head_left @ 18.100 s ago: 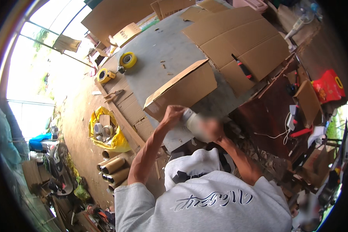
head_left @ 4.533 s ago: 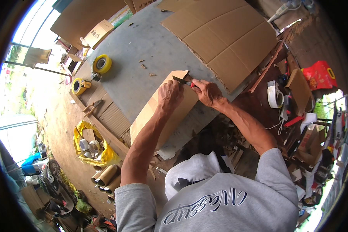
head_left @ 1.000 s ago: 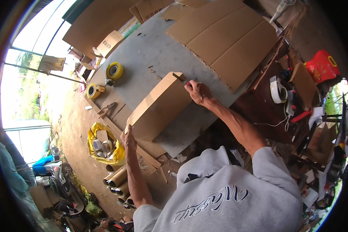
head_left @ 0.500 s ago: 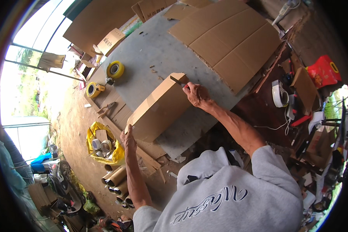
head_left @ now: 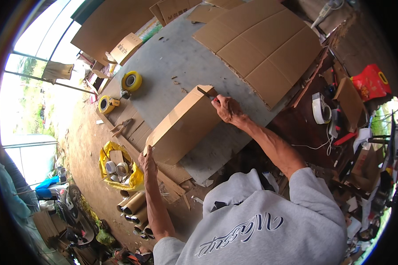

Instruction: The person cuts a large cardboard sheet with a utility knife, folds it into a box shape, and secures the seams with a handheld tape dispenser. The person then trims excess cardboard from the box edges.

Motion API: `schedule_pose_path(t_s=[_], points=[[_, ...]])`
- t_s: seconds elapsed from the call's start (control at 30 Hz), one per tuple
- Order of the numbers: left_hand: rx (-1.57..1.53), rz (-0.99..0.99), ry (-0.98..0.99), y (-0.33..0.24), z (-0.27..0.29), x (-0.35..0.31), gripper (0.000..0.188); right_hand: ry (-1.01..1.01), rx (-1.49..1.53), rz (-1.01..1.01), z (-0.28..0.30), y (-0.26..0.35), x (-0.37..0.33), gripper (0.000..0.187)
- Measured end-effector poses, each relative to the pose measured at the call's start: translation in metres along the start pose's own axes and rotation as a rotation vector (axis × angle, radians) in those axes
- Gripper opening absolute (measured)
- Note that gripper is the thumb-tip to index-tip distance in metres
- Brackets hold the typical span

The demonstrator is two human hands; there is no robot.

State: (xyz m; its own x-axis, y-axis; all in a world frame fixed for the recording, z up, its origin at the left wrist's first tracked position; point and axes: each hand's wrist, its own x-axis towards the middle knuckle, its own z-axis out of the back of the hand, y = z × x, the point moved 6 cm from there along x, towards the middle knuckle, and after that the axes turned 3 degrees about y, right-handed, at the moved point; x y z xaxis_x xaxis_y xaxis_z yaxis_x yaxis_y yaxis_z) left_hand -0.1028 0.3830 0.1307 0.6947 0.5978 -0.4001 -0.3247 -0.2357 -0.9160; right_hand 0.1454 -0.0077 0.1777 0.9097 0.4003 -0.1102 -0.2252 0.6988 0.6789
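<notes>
A long closed cardboard box (head_left: pixel 181 128) stands on the grey tabletop (head_left: pixel 159 75), slanting from near left to far right. My left hand (head_left: pixel 148 162) grips its near left end, the thumb up at the top corner and the other fingers partly hidden. My right hand (head_left: pixel 229 109) is closed round the red handle of a knife (head_left: pixel 204 92) at the far right end. The dark blade points left and lies over the box's top edge there; whether it cuts into the cardboard I cannot tell.
Flattened cardboard (head_left: pixel 261 48) covers the table's far right. Two yellow tape rolls, one (head_left: pixel 131 81) in a dispenser, and pliers (head_left: pixel 121 127) lie to the left. Below are a yellow bag (head_left: pixel 136 179) of tape rolls and cardboard tubes (head_left: pixel 135 203). A white tape roll (head_left: pixel 320 108) stands right.
My right hand and the knife have shifted slightly right along the box's end. The box and my left hand have moved a little to the right and down.
</notes>
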Motion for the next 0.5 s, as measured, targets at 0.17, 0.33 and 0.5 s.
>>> schedule_pose_path(t_s=[0.17, 0.33, 0.5], points=[[-0.049, -0.020, 0.045, 0.000, 0.000, 0.001, 0.049, 0.011, -0.016, 0.025, 0.005, 0.000, 0.001, 0.035], [0.011, 0.052, 0.007, -0.003, 0.004, -0.001, 0.038, -0.086, -0.306, 0.020, 0.014, -0.067, 0.020, 0.020], [0.089, 0.038, -0.110, -0.001, -0.001, -0.020, 0.034, -0.715, -0.063, -0.433, 0.164, -0.329, -0.013, 0.039]])
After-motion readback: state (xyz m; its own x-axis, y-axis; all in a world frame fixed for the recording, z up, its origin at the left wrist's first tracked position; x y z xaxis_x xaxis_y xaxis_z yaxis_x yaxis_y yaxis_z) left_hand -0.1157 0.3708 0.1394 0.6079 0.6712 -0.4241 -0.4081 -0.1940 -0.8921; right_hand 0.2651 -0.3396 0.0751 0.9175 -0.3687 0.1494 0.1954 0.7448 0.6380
